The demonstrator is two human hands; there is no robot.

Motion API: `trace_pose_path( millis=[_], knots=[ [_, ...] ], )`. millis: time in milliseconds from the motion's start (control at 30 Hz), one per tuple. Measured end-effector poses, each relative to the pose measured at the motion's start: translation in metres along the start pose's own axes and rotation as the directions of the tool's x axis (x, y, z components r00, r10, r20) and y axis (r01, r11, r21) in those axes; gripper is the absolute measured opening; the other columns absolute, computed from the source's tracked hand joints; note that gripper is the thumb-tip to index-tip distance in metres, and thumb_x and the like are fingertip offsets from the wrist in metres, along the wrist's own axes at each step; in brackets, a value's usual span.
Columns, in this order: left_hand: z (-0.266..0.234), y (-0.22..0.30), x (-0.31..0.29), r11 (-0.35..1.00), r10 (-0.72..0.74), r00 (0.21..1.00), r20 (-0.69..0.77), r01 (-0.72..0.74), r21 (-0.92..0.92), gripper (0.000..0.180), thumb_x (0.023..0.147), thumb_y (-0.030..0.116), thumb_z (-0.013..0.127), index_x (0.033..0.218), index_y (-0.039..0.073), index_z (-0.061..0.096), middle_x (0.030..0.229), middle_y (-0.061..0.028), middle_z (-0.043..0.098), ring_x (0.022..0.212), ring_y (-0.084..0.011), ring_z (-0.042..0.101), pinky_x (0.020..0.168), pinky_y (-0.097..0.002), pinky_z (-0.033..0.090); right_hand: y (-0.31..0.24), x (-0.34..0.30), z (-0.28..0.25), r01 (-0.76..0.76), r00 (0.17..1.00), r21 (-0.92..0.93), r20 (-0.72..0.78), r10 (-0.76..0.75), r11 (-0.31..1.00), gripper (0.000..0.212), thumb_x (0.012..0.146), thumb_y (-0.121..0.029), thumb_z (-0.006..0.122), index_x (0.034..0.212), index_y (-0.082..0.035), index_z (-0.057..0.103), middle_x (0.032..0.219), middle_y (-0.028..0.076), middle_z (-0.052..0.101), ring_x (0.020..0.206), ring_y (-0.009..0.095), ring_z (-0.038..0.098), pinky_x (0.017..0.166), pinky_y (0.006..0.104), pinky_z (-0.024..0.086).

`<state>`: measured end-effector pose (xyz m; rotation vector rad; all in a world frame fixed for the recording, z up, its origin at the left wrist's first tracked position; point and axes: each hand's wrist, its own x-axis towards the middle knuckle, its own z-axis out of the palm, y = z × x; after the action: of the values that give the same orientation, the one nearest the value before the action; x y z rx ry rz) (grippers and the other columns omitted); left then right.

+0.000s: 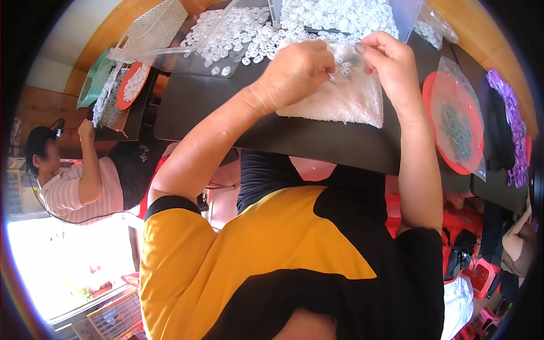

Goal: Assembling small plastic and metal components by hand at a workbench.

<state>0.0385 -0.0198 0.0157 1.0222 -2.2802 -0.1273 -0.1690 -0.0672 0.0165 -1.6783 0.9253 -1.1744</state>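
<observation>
Over a white towel (334, 109) on the dark table, my left hand (300, 71) is closed with its fingertips pressed together. Facing it, my right hand (390, 59) pinches thumb against forefinger. Whatever either hand grips is too small or too hidden to name. A few small white pieces (345, 69) with dark marks show on the towel between the hands. Beyond my left hand spreads a pile of small white oval pieces (226, 31). A clear plastic box (340, 16) at the far edge is heaped with more of them.
To the right, a red plate (429, 107) carries a clear bag of thin greyish bits (457, 136). Purple strands (506, 113) hang farther right. A clear tray (195, 67) and a white basket (153, 28) stand far left. At left, a co-worker (79, 175) sits by another table.
</observation>
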Motion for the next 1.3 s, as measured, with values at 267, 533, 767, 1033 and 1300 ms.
trace_pose_path(
  millis=[267, 533, 767, 1033, 1300],
  knots=[
    [0.025, -0.004, -0.003, 0.977, -0.07, 0.987, 0.143, 0.039, 0.207, 0.01, 0.078, 0.008, 0.067, 0.084, 0.008, 0.06, 0.088, -0.0094, 0.058, 0.078, -0.0313, 0.062, 0.067, -0.0394, 0.051, -0.001, -0.004, 0.001, 0.063, 0.998, -0.095, 0.023, -0.061, 0.993, 0.01, 0.085, -0.009, 0.066, 0.086, 0.0, 0.063, 0.067, 0.0, 0.058, 0.059, 0.005, 0.048, 0.054, 0.0235, 0.04],
    [0.006, -0.001, 0.003, 0.699, -0.518, 0.845, 0.131, 0.507, -0.504, 0.009, 0.084, 0.008, 0.066, 0.091, 0.002, 0.068, 0.075, 0.0003, 0.061, 0.066, -0.0076, 0.053, 0.059, -0.023, 0.044, -0.006, -0.005, 0.0, 0.045, 0.998, -0.127, 0.039, -0.04, 0.991, 0.009, 0.084, -0.008, 0.064, 0.088, 0.0, 0.064, 0.066, -0.001, 0.057, 0.061, 0.006, 0.047, 0.056, 0.0238, 0.038],
    [-0.01, 0.005, 0.011, 0.177, -0.567, 0.72, 0.401, 0.582, -0.794, 0.014, 0.09, 0.012, 0.064, 0.094, -0.002, 0.064, 0.076, -0.0052, 0.062, 0.058, -0.0086, 0.053, 0.044, -0.0211, 0.034, -0.013, -0.008, 0.005, 0.206, 0.964, -0.092, 0.192, -0.185, 0.974, 0.011, 0.084, 0.001, 0.062, 0.094, 0.0, 0.066, 0.071, 0.0, 0.06, 0.066, 0.006, 0.051, 0.062, 0.0224, 0.042],
    [-0.003, 0.002, 0.016, -0.045, -0.456, 0.74, 0.494, 0.535, -0.844, 0.017, 0.091, 0.014, 0.063, 0.095, -0.002, 0.062, 0.075, -0.0058, 0.06, 0.057, -0.0103, 0.054, 0.041, -0.0217, 0.034, -0.005, -0.007, 0.004, 0.141, 0.971, 0.062, 0.185, -0.151, 0.988, 0.01, 0.086, 0.005, 0.06, 0.096, 0.002, 0.064, 0.084, 0.003, 0.066, 0.08, 0.007, 0.06, 0.073, 0.0225, 0.049],
    [-0.006, 0.003, 0.02, 0.081, -0.539, 0.738, 0.407, 0.527, -0.846, 0.016, 0.088, 0.014, 0.063, 0.09, -0.002, 0.064, 0.072, -0.0061, 0.06, 0.053, -0.0109, 0.053, 0.04, -0.0224, 0.035, -0.006, -0.009, 0.011, 0.151, 0.98, 0.032, 0.128, -0.154, 0.988, 0.007, 0.087, 0.004, 0.061, 0.094, 0.003, 0.063, 0.083, 0.002, 0.065, 0.08, 0.008, 0.06, 0.073, 0.0229, 0.049]
  ],
)
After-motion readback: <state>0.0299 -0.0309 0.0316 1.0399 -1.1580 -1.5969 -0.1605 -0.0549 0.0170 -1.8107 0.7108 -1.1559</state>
